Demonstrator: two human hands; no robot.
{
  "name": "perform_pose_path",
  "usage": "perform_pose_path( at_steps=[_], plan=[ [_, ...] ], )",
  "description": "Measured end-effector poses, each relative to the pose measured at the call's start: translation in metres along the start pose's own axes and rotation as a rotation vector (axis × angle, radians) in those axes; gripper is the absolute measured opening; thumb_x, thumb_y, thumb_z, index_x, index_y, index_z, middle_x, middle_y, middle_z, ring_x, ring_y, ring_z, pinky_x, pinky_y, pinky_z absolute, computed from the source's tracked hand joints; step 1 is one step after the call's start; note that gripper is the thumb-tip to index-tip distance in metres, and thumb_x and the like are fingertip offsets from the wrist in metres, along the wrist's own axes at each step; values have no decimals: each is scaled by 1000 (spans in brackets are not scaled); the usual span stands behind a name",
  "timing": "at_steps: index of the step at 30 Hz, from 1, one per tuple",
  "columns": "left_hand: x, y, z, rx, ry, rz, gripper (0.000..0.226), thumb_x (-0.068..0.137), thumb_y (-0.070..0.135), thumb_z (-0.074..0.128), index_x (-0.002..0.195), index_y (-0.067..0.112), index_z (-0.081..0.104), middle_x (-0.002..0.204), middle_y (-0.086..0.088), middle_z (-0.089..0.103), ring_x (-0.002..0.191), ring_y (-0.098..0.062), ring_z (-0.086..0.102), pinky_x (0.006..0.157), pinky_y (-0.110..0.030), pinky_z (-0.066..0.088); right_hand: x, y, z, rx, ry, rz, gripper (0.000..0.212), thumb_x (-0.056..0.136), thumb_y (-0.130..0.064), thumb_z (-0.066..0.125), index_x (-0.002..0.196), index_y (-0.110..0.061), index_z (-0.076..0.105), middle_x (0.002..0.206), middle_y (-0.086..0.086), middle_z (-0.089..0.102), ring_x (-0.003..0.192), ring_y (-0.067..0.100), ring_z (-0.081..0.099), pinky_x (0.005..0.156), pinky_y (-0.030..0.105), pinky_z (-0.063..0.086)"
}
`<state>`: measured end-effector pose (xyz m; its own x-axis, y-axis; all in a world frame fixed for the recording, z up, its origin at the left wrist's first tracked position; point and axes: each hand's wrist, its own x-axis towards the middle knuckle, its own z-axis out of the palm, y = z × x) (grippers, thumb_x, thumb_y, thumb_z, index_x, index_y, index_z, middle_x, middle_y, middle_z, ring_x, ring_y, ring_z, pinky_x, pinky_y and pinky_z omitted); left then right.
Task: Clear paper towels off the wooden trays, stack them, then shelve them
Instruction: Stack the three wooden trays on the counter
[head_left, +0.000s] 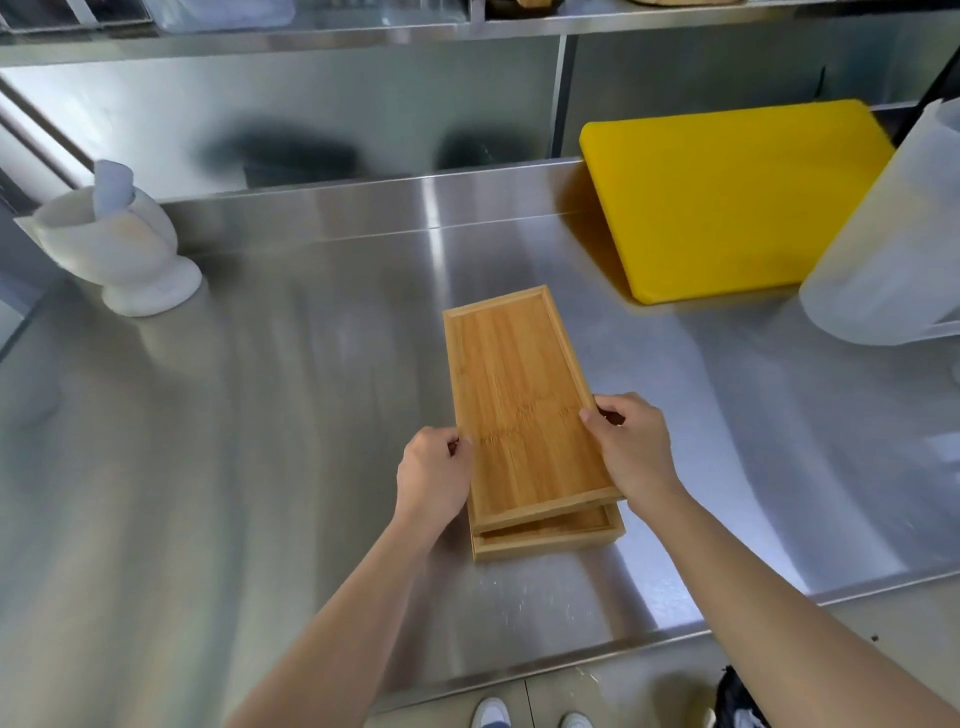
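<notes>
Our left hand (434, 475) and right hand (631, 447) grip the top rectangular wooden tray (524, 400), which hides most of the lower wooden tray (550, 538); a yellow plastic cutting board (727, 202) lies well apart.

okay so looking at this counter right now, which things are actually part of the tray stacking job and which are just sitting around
Part of the job:
top wooden tray, gripped by the left hand and right hand
lower wooden tray beneath it
No paper towels show.

Just lying about:
yellow cutting board
white mortar and pestle
translucent plastic jug
</notes>
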<state>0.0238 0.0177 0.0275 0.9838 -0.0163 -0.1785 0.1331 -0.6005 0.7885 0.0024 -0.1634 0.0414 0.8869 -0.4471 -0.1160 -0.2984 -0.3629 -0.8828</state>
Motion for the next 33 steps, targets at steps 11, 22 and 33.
perform_pose_path(
  at_steps=[11, 22, 33],
  plan=[
    [0, -12, 11, 63, 59, 42, 45, 91, 8, 42, 51, 14, 21, 57, 4, 24, 47, -13, 20, 43, -18, 17, 0, 23, 10, -41, -18, 12, 26, 92, -14, 52, 114, -5, 63, 112, 8, 58, 91, 15, 49, 80, 25, 37],
    [-35, -35, 7, -68, -408, 51, 129, 59, 61, 75, 147, 31, -15, 155, 13, 11, 141, -8, 20, 118, -40, 23, -17, 34, -15, -17, -567, -41, 112, 60, -51, 74, 143, -43, 1, 146, -18, 17, 134, 8, 24, 110, 36, 26],
    [-47, -43, 22, -77, -326, 78, 126, 61, 50, 79, 147, 32, -11, 155, 12, 13, 140, -5, 21, 116, -32, 23, -18, 51, -26, -480, -743, -167, 135, 64, -45, 79, 135, -39, -35, 153, -18, -26, 144, 9, -1, 114, 31, 18]
  ],
)
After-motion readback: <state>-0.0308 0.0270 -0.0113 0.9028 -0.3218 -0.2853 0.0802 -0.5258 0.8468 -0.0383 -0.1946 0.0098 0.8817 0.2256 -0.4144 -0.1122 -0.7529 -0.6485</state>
